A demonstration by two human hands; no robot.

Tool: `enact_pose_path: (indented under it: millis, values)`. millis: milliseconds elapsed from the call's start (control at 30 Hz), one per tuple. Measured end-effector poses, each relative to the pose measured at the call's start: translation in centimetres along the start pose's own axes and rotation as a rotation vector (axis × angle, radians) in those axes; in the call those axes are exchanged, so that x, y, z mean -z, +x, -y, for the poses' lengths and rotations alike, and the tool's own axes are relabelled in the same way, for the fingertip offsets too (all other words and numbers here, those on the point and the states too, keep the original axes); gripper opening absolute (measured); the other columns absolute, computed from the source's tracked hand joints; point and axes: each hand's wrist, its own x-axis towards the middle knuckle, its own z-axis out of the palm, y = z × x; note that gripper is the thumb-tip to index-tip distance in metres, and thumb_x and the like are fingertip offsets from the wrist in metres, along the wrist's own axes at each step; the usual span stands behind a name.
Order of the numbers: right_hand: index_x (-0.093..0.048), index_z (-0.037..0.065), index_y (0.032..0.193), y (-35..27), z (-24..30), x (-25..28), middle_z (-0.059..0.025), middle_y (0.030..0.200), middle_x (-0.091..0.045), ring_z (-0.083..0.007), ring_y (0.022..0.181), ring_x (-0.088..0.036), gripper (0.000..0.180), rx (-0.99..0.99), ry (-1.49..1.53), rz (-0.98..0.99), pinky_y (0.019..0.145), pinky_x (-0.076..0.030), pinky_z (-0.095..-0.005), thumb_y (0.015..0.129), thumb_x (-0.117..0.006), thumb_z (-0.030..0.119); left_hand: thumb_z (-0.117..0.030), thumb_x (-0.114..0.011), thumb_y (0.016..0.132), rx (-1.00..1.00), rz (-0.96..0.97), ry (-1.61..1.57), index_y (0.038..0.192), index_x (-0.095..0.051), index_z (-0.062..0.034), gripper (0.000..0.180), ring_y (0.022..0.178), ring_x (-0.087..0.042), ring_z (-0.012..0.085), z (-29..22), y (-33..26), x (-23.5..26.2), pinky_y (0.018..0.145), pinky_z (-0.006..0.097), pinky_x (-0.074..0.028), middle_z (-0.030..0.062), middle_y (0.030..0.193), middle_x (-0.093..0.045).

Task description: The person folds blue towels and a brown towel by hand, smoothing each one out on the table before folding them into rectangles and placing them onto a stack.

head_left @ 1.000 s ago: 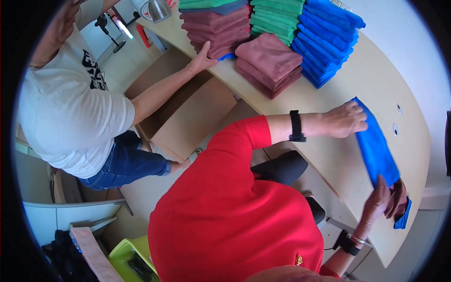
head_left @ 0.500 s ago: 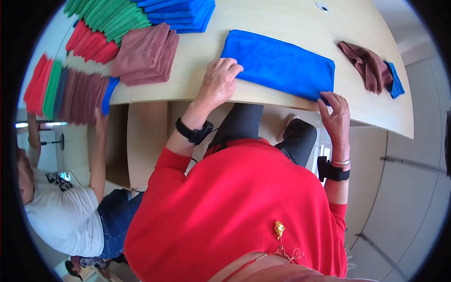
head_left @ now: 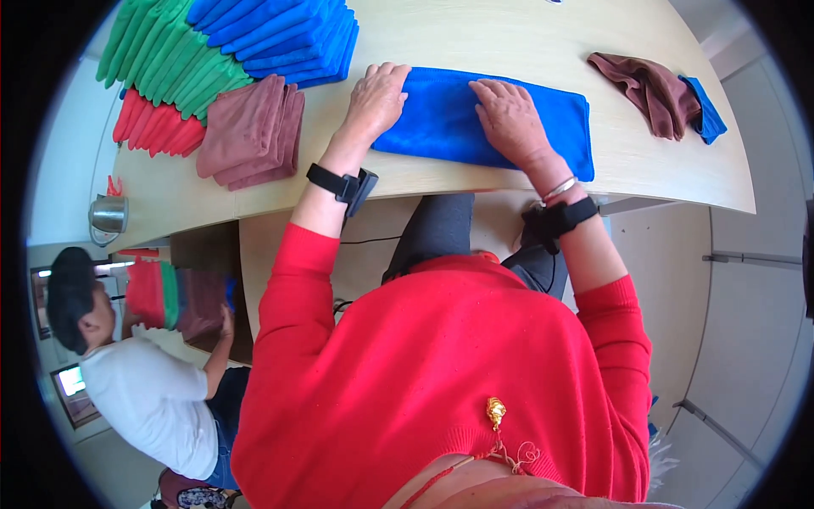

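On the pale wood-toned desk point(head_left: 661, 170), in front of the person in the red knitted sweater point(head_left: 441, 339), lies a bright blue, folded rectangular cloth point(head_left: 445, 119), its long side running roughly along the near edge. Both hands are on it. The left hand point(head_left: 376, 100) is at its left end, palm down, fingers bent near the far corner; whether they pinch the fabric cannot be told. The right hand point(head_left: 513, 123) lies open and palm down across the middle of the cloth, with fingers extended toward the far edge. Each wrist wears 1 black strap.

To the right, well apart from the cloth, a crumpled brown soft cloth point(head_left: 649, 95) lies beside a small dark blue piece of fabric point(head_left: 709, 110). To the left stand a short stack of folded mauve-brown cloths point(head_left: 250, 131), a tall blue stack point(head_left: 292, 42), a green stack point(head_left: 161, 55) and a red stack point(head_left: 157, 125), close together. Farther left, near the desk's end, is a shiny metal kettle point(head_left: 110, 216). Below it, a co-worker in a white T-shirt point(head_left: 153, 403) holds a multicoloured bundle of folded cloths point(head_left: 182, 297).
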Motion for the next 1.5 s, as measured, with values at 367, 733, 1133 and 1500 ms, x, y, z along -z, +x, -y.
enact_pose_path:
  millis: [367,733,1133,1500]
  values:
    - [-0.061,0.014,0.12,3.7,-3.8,0.6,-0.0084,0.122,-0.061,-0.0271,0.116,-0.054,0.038,-0.077,-0.073,0.265,0.101,-0.04,-0.0425,0.084,-0.064,0.025,-0.011,-0.066,0.084,0.075,0.3,-0.489,0.098,-0.061,-0.0037,0.016,0.085,-0.057,0.02,1.6,2.4,2.9,0.078,0.032,-0.047,0.0083,0.09,-0.061]
    - [-0.067,0.006,0.103,2.0,-9.3,4.1,-0.0165,0.095,-0.069,-0.0371,0.089,-0.064,0.028,-0.114,0.037,0.375,0.085,-0.051,-0.039,0.08,-0.066,0.021,-0.016,-0.065,0.087,0.293,0.341,-0.53,0.096,-0.059,-0.0027,0.017,0.078,-0.054,0.0135,4.2,3.5,-0.5,0.07,0.03,-0.047,0.007,0.087,-0.06]
    - [-0.064,0.008,0.112,-0.4,-11.2,5.9,-0.0134,0.104,-0.066,-0.0285,0.092,-0.063,0.031,-0.489,-0.024,0.366,0.086,-0.049,-0.0374,0.084,-0.064,0.021,-0.016,-0.068,0.084,0.35,0.296,-0.131,0.1,-0.061,-0.0032,0.022,0.086,-0.063,0.032,1.9,4.1,-1.7,0.073,0.039,-0.05,0.0183,0.098,-0.064]
    - [-0.046,0.008,0.138,-1.0,4.4,-2.1,-0.0135,0.143,-0.045,-0.0328,0.134,-0.037,0.054,-0.109,0.013,0.063,0.11,-0.028,-0.0472,0.093,-0.052,0.037,-0.024,-0.057,0.091,-0.096,0.064,-0.076,0.125,-0.052,-0.0012,0.041,0.126,-0.045,0.0369,-5.7,-3.2,-2.5,0.105,0.045,-0.036,0.0196,0.134,-0.05]
